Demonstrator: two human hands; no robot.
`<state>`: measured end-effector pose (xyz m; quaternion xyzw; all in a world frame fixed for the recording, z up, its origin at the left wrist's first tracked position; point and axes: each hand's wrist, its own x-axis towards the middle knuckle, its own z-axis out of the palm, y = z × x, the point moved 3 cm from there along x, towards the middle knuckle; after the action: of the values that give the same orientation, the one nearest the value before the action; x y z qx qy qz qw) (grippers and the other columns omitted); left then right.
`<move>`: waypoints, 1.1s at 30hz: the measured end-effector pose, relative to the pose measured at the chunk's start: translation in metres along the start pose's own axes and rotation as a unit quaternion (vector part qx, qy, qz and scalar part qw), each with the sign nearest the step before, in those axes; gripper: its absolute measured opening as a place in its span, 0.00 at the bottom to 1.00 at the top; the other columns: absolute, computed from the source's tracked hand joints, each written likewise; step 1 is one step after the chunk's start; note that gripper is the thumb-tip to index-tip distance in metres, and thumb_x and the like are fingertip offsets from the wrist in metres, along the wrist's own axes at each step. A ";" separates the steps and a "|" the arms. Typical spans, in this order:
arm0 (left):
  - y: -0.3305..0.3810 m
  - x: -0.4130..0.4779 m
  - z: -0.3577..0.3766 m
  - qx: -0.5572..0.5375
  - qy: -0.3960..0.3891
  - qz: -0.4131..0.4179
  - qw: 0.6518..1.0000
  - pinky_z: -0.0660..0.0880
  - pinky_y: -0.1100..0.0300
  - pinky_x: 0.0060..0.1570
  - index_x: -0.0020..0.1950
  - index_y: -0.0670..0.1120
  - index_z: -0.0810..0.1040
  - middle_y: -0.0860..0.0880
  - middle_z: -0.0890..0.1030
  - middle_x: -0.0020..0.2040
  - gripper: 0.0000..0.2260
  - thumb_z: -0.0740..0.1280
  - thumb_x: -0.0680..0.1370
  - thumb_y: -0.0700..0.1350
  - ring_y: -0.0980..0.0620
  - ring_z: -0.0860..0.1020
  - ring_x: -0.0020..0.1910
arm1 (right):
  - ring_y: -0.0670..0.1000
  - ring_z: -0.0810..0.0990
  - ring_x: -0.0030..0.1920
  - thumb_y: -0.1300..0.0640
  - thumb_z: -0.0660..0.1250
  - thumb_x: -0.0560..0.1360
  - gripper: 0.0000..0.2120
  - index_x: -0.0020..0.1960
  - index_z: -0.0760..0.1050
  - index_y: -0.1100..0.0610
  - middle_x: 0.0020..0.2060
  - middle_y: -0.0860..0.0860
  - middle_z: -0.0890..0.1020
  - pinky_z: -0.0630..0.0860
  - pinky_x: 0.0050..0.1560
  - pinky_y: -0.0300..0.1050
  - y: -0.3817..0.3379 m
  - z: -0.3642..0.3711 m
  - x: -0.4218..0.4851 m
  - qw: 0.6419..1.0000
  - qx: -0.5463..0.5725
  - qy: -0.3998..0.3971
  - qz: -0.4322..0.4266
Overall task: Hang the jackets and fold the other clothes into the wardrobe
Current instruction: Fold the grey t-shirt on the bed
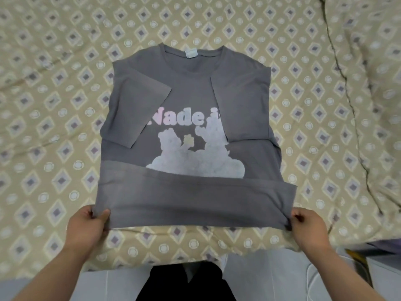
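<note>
Our left hand and right hand, fingers pinching the hem corners, hold the grey T-shirt near the front edge of the bed; uneven pulling could skew the fold or loosen the tucked sleeves.

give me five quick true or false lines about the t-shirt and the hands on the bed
1. The sleeves of the t-shirt are folded in over its front. True.
2. The left hand holds nothing. False: it pinches the t-shirt's lower left corner.
3. The right hand grips the t-shirt's lower right corner. True.
4. The t-shirt lies on a bare wooden floor. False: it lies on a patterned bedspread.
5. The collar is at the end far from the person. True.
</note>
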<state>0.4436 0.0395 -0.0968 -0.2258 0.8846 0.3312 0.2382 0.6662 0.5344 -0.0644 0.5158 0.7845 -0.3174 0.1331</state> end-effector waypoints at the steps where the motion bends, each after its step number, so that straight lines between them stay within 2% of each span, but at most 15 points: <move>1: 0.004 0.001 0.000 0.026 0.012 0.020 0.999 0.71 0.54 0.32 0.41 0.47 0.78 0.47 0.81 0.32 0.05 0.70 0.76 0.46 0.47 0.78 0.32 | 0.56 0.69 0.31 0.68 0.62 0.75 0.16 0.29 0.67 0.60 0.26 0.57 0.71 0.62 0.33 0.48 -0.002 0.003 0.000 0.999 0.032 -0.008 0.001; 3: 0.012 0.003 0.000 0.016 0.019 0.036 0.999 0.73 0.52 0.36 0.46 0.49 0.78 0.49 0.82 0.39 0.05 0.71 0.75 0.49 0.48 0.80 0.37 | 0.56 0.68 0.32 0.59 0.64 0.77 0.17 0.31 0.66 0.59 0.28 0.55 0.70 0.64 0.35 0.49 -0.004 0.006 0.004 0.989 0.139 -0.019 0.041; 5: 0.021 0.006 -0.002 -0.030 0.025 0.032 0.999 0.75 0.52 0.40 0.48 0.50 0.78 0.52 0.82 0.42 0.08 0.70 0.75 0.54 0.51 0.80 0.40 | 0.55 0.72 0.34 0.53 0.67 0.77 0.18 0.34 0.70 0.61 0.30 0.54 0.74 0.70 0.38 0.49 -0.008 0.008 0.008 0.980 0.181 -0.027 0.081; 7: 0.030 0.009 -0.002 -0.050 0.036 0.030 0.998 0.74 0.53 0.43 0.49 0.51 0.79 0.54 0.82 0.44 0.10 0.70 0.76 0.56 0.53 0.79 0.41 | 0.55 0.73 0.34 0.55 0.68 0.77 0.16 0.34 0.71 0.60 0.31 0.54 0.76 0.72 0.38 0.50 -0.013 0.006 0.015 0.982 0.173 -0.009 0.079; 11: 0.049 0.022 -0.001 -0.087 0.051 0.016 0.995 0.72 0.53 0.51 0.52 0.50 0.80 0.51 0.80 0.47 0.10 0.71 0.76 0.54 0.50 0.78 0.45 | 0.54 0.70 0.35 0.56 0.63 0.80 0.14 0.38 0.72 0.61 0.33 0.54 0.74 0.67 0.37 0.48 -0.027 -0.010 0.037 0.970 0.202 0.121 0.062; 14: 0.065 0.028 0.002 -0.070 0.042 0.044 0.996 0.71 0.54 0.51 0.52 0.52 0.79 0.54 0.80 0.46 0.08 0.70 0.76 0.55 0.51 0.77 0.45 | 0.51 0.71 0.34 0.55 0.59 0.82 0.14 0.38 0.71 0.58 0.33 0.50 0.74 0.66 0.37 0.48 -0.047 -0.005 0.054 0.979 0.158 0.129 0.021; 17: 0.067 0.035 0.006 -0.055 0.074 0.055 0.994 0.71 0.56 0.41 0.44 0.45 0.78 0.48 0.80 0.42 0.07 0.69 0.78 0.48 0.50 0.74 0.39 | 0.55 0.73 0.37 0.54 0.55 0.83 0.16 0.39 0.71 0.58 0.34 0.51 0.75 0.66 0.42 0.48 -0.057 0.011 0.064 0.991 0.093 0.093 0.015; 19: 0.064 0.037 0.007 -0.047 0.098 0.060 0.992 0.69 0.55 0.39 0.41 0.45 0.77 0.46 0.80 0.40 0.08 0.68 0.78 0.46 0.49 0.74 0.37 | 0.57 0.73 0.37 0.54 0.54 0.83 0.16 0.39 0.70 0.57 0.33 0.51 0.74 0.65 0.41 0.48 -0.055 0.019 0.067 0.994 0.053 0.097 0.014; 21: 0.061 0.037 0.009 -0.032 0.112 0.067 0.991 0.70 0.54 0.48 0.45 0.46 0.81 0.45 0.83 0.46 0.07 0.67 0.79 0.46 0.45 0.78 0.45 | 0.54 0.71 0.33 0.53 0.54 0.83 0.15 0.40 0.68 0.57 0.32 0.51 0.74 0.64 0.37 0.48 -0.054 0.024 0.067 0.993 0.025 0.117 0.008; 23: 0.062 0.037 0.006 -0.002 0.127 0.088 0.988 0.69 0.53 0.55 0.54 0.45 0.84 0.44 0.83 0.54 0.10 0.65 0.80 0.48 0.41 0.79 0.55 | 0.51 0.71 0.33 0.52 0.54 0.83 0.14 0.41 0.68 0.56 0.33 0.50 0.74 0.64 0.36 0.48 -0.055 0.028 0.066 0.990 0.030 0.139 0.013; 24: 0.065 0.037 0.005 0.020 0.135 0.112 0.984 0.70 0.53 0.55 0.56 0.45 0.83 0.45 0.83 0.55 0.11 0.65 0.80 0.49 0.41 0.79 0.56 | 0.52 0.71 0.34 0.52 0.55 0.83 0.13 0.42 0.68 0.56 0.33 0.49 0.74 0.65 0.37 0.49 -0.056 0.029 0.065 0.988 0.046 0.146 0.018; 26: 0.075 0.038 0.001 0.053 0.131 0.164 0.976 0.73 0.52 0.48 0.54 0.49 0.82 0.48 0.83 0.48 0.09 0.67 0.79 0.51 0.43 0.80 0.49 | 0.53 0.73 0.37 0.50 0.58 0.82 0.13 0.43 0.70 0.57 0.35 0.49 0.74 0.68 0.42 0.50 -0.062 0.029 0.064 0.984 0.088 0.154 0.027; 28: 0.086 0.039 0.001 0.054 0.091 0.190 0.976 0.73 0.54 0.40 0.52 0.52 0.79 0.56 0.81 0.41 0.06 0.69 0.77 0.50 0.53 0.79 0.40 | 0.55 0.74 0.38 0.49 0.60 0.80 0.14 0.42 0.70 0.57 0.36 0.51 0.76 0.69 0.41 0.50 -0.068 0.029 0.067 0.983 0.116 0.139 0.026; 30: 0.092 0.044 0.002 0.054 0.049 0.179 0.981 0.69 0.57 0.36 0.51 0.56 0.75 0.63 0.77 0.40 0.07 0.70 0.76 0.49 0.61 0.74 0.38 | 0.54 0.76 0.40 0.49 0.61 0.81 0.12 0.42 0.70 0.56 0.39 0.54 0.77 0.67 0.37 0.48 -0.075 0.030 0.072 0.988 0.124 0.086 0.024; 33: 0.090 0.062 0.000 0.035 -0.002 0.125 0.991 0.70 0.56 0.34 0.44 0.49 0.73 0.52 0.77 0.38 0.07 0.70 0.76 0.48 0.50 0.75 0.37 | 0.54 0.79 0.45 0.50 0.61 0.81 0.08 0.46 0.74 0.52 0.46 0.54 0.81 0.74 0.42 0.49 -0.080 0.024 0.080 0.986 0.150 -0.014 0.065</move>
<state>0.3452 0.0854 -0.0889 -0.1039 0.9164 0.3280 0.2047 0.5571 0.5551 -0.0967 0.5757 0.6908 -0.4290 0.0855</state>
